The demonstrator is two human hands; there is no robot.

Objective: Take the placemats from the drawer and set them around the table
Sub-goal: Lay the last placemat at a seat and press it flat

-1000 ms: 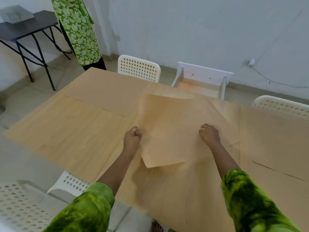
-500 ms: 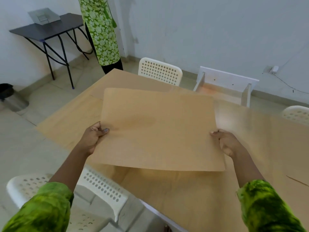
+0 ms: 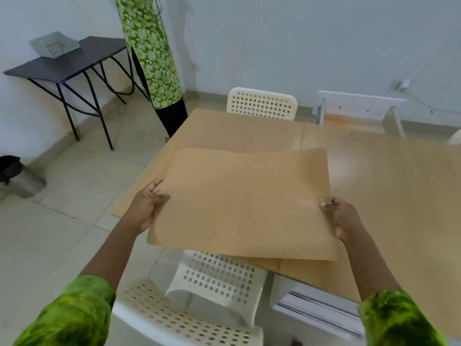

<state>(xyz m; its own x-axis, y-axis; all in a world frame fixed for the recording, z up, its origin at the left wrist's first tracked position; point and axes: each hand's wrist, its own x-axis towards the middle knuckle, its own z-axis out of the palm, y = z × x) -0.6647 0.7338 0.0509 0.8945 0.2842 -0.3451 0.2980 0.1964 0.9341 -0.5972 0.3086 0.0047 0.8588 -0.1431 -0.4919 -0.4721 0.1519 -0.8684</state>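
Since a moment ago we carried the placemat leftward over the bench corner; left hand and right hand fingers clamp its short edges, long axis left-right, nearly flat.

Soft, even daylight; glare patch on the table; wide-angle bending and blur toward edges.

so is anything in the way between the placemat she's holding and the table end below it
Nothing visible blocks it. The flat tan placemat, held by the left hand and right hand, hangs over the near-left end of the wooden table, where only mats already laid flat show. The white perforated plastic chair sits below the edge.
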